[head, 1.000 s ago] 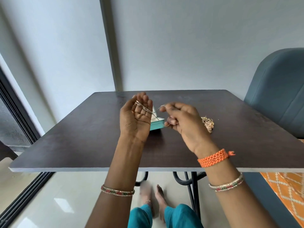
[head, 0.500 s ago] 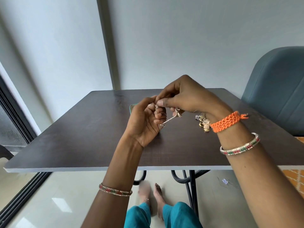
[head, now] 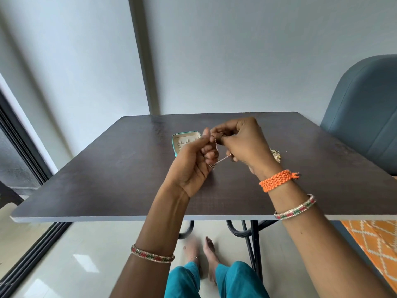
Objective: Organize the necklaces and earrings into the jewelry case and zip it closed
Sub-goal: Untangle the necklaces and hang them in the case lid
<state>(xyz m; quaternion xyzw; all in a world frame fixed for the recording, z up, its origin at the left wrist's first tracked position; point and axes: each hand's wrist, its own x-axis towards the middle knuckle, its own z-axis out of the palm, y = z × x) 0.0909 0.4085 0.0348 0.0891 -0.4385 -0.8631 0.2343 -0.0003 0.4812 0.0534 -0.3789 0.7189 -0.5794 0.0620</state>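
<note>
Above dark table, left hand and right hand are both pinching 1 necklace, likely stretching it straight for the open jewelry case lying at 10 o'clock.

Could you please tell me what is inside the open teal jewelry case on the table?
The jewelry case shows a pale lining with thin chains; the left hand covers its near right part.
</note>
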